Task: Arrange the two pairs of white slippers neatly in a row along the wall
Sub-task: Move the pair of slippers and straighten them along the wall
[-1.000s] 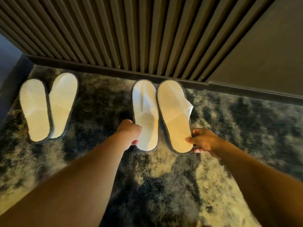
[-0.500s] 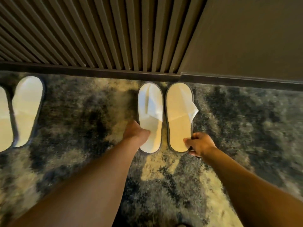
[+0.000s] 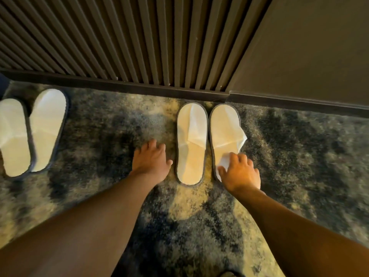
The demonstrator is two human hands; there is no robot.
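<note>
Resting: right hand (image 3: 240,172) fingers (image 3: 233,158) on slipper (image 3: 224,132) heel.

The right hand (image 3: 240,172) hides the heel of the slipper (image 3: 224,132) under it; the far-left slipper (image 3: 13,136) is cut off by the frame edge.

Two slipper pairs (image 3: 191,142) along wall (image 3: 139,37), right hand (image 3: 239,172) on one

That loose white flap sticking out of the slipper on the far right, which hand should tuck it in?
The right hand: it lies on that slipper beside the flap. The left hand rests on the carpet, across the neighbouring slipper.
</note>
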